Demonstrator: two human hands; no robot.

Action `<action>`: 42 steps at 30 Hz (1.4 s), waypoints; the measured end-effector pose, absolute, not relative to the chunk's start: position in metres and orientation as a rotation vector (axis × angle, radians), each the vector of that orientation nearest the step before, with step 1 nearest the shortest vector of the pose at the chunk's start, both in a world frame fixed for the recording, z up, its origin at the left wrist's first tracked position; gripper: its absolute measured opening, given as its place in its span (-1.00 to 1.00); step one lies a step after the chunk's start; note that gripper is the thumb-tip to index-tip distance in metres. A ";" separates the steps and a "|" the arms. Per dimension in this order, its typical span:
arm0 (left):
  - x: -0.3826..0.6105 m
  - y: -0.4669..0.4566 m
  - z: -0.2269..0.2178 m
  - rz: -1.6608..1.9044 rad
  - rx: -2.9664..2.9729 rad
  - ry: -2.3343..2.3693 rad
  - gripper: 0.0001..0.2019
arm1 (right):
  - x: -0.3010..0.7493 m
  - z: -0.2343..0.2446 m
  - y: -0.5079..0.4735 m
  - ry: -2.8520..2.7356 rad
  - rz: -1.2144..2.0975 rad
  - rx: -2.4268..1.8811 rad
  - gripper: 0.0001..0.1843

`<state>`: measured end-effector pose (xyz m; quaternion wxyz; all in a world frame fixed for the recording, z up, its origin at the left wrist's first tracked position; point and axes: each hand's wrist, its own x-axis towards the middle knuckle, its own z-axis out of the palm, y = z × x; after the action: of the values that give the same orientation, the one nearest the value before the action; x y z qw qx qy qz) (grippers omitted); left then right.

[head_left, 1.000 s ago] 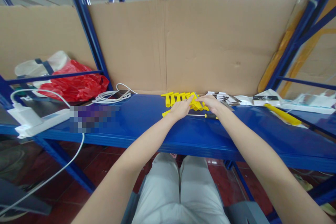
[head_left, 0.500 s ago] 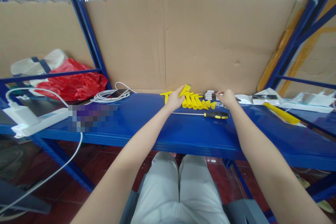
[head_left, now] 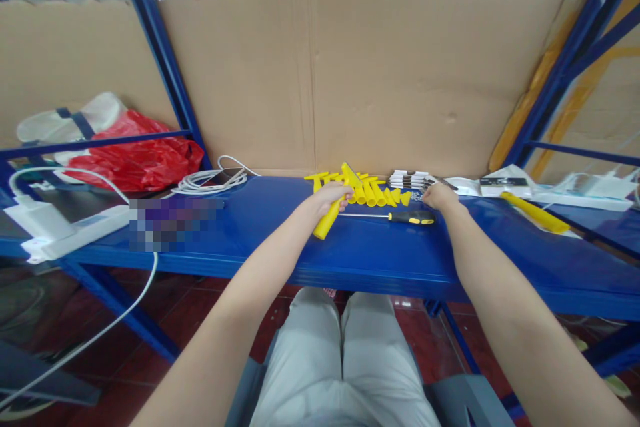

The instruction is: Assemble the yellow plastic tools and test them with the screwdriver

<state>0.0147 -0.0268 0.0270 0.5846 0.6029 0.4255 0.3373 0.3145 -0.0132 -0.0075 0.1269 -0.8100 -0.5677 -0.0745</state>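
In my left hand (head_left: 331, 197) is a yellow scraper (head_left: 327, 221), its tubular handle pointing down toward me and its wide head (head_left: 351, 175) up past my fingers. A row of similar yellow scrapers (head_left: 369, 195) lies just behind and to the right of that hand. My right hand (head_left: 440, 197) is closed, fingertips low at a small pile of shiny metal bits (head_left: 417, 196). What those fingers pinch, if anything, is too small to make out. Stacked white-and-dark strips (head_left: 407, 179) lie to the left of this hand, farther back.
A screwdriver (head_left: 413, 217) with a black-and-yellow handle lies in front of the row. Farther right are a white box (head_left: 506, 185) and a long yellow piece (head_left: 535, 212). Coiled white cable (head_left: 210, 183), a red bag (head_left: 145, 153) and a power strip (head_left: 95, 230) sit left. Cardboard (head_left: 380, 80) stands behind.
My left hand has drawn the yellow scraper toward me, and its handle now shows below the hand. My right hand has moved from the white-and-dark strips toward me and slightly right, to the metal bits.
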 end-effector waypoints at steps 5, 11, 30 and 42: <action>0.015 -0.025 0.024 0.706 1.391 0.947 -0.74 | 0.302 -0.004 -0.020 -1.587 -0.144 -2.427 -0.73; 0.015 -0.021 0.021 0.684 1.377 0.926 -0.77 | 0.300 -0.006 -0.019 -1.587 -0.164 -2.421 -0.77; 0.015 -0.022 0.022 0.664 1.344 0.923 -0.76 | 0.306 -0.014 -0.007 -1.720 -0.182 -2.447 -0.65; 0.014 -0.017 0.020 0.663 1.329 0.900 -0.78 | 0.300 -0.010 -0.009 -1.750 -0.224 -2.432 -0.69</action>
<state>0.0141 -0.0168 0.0197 0.6460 0.5842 0.3954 0.2916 0.3004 -0.0088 -0.0104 0.0685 -0.8077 -0.5809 -0.0744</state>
